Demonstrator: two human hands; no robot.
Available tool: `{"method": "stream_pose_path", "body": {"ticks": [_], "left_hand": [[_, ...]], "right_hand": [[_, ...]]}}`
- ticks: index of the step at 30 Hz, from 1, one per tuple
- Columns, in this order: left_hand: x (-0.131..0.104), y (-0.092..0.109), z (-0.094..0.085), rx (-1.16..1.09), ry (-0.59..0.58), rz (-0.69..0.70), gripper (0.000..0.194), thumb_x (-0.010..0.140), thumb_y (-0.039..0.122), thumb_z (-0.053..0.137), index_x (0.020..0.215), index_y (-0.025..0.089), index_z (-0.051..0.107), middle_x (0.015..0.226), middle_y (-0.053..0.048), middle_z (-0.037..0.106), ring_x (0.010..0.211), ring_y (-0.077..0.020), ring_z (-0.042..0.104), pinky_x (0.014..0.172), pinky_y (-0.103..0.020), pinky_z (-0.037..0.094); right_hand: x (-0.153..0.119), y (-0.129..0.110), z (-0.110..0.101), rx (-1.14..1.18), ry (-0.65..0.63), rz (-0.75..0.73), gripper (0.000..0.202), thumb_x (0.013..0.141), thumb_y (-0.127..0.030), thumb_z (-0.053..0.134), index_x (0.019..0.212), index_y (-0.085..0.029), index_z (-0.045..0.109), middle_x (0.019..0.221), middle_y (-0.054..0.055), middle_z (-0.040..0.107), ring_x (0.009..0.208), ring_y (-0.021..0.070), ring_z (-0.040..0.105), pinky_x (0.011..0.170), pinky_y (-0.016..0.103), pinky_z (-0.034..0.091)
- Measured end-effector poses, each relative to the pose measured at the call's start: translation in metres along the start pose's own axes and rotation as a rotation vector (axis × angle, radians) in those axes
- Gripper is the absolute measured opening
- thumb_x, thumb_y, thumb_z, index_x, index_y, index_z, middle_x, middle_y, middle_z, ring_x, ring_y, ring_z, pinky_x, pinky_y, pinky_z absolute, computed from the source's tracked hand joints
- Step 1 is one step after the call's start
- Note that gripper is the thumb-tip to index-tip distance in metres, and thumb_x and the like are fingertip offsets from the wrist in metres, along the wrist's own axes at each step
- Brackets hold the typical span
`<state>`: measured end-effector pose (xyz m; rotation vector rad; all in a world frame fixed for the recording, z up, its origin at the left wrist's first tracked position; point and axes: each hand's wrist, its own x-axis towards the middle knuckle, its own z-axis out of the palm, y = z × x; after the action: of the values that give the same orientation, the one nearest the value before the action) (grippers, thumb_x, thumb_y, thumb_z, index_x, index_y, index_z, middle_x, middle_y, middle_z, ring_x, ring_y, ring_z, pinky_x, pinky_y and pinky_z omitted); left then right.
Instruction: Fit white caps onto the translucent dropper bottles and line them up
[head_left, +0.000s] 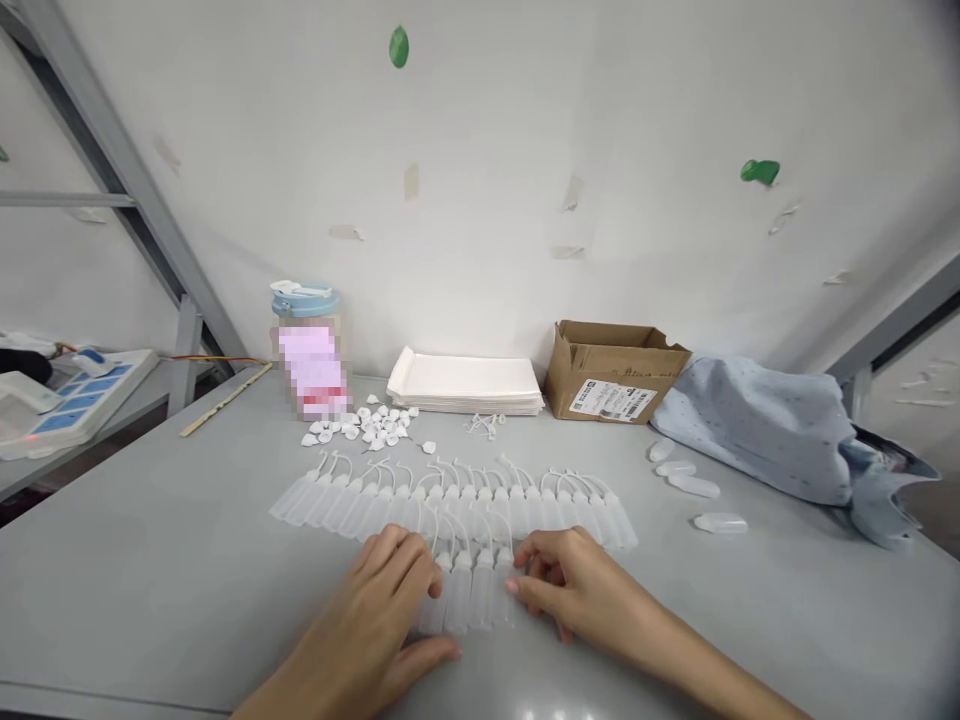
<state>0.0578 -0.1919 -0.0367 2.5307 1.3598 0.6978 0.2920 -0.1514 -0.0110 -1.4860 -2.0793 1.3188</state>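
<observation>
Several translucent tubes with looped white strings lie side by side in a long row (450,508) across the grey table. Nearer to me is a shorter row of similar tubes (481,590), between my two hands. My left hand (390,610) rests at the left end of this short row, fingers bent and thumb apart, partly covering the leftmost tubes. At the right end, my right hand (562,585) has its fingers curled and its thumb and index finger spread around the edge of the last tube, touching or almost touching it.
Small white pieces (381,425) lie in a pile behind the long row. Farther back stand a blue-lidded container (306,302), a white paper stack (469,380) and an open cardboard box (619,375). Loose tubes (694,486) and a blue cloth (757,425) lie at the right.
</observation>
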Motion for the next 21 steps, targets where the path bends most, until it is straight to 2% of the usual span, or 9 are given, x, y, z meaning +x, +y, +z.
{"method": "stream_pose_path", "body": {"ticks": [9,13,17,21], "left_hand": [[-0.006,-0.010,0.005,0.004,0.035,0.011,0.028,0.075,0.030,0.072,0.083,0.022,0.046,0.083,-0.001,0.055,0.081,-0.0208,0.049,0.067,-0.031,0.044],[-0.017,-0.015,0.000,-0.027,0.065,-0.049,0.031,0.072,0.032,0.073,0.084,0.023,0.047,0.086,-0.001,0.055,0.084,-0.0215,0.050,0.069,-0.030,0.046],[-0.028,-0.023,-0.006,-0.016,0.106,-0.191,0.035,0.067,0.033,0.076,0.083,0.023,0.046,0.090,-0.002,0.055,0.087,-0.0229,0.051,0.070,-0.031,0.047],[-0.028,-0.031,-0.009,-0.005,0.056,-0.246,0.039,0.064,0.033,0.078,0.080,0.023,0.044,0.088,-0.001,0.053,0.085,-0.0224,0.051,0.068,-0.030,0.048]], "right_hand": [[-0.001,0.001,0.000,-0.052,0.009,-0.008,0.015,0.079,-0.032,0.062,0.080,-0.017,0.065,0.058,-0.001,0.060,0.049,0.0112,0.052,0.048,0.022,0.036],[-0.001,0.002,-0.006,-0.025,-0.030,0.012,0.017,0.080,-0.032,0.061,0.085,-0.017,0.065,0.059,-0.002,0.060,0.044,0.0093,0.050,0.046,0.022,0.037],[-0.004,0.002,-0.016,-0.011,-0.053,0.054,0.024,0.082,-0.038,0.060,0.091,-0.017,0.065,0.063,-0.001,0.061,0.042,0.0087,0.051,0.046,0.022,0.040],[-0.007,-0.001,-0.024,-0.029,-0.038,0.103,0.027,0.081,-0.041,0.060,0.093,-0.018,0.066,0.067,0.001,0.064,0.043,0.0099,0.053,0.045,0.023,0.041]]}}
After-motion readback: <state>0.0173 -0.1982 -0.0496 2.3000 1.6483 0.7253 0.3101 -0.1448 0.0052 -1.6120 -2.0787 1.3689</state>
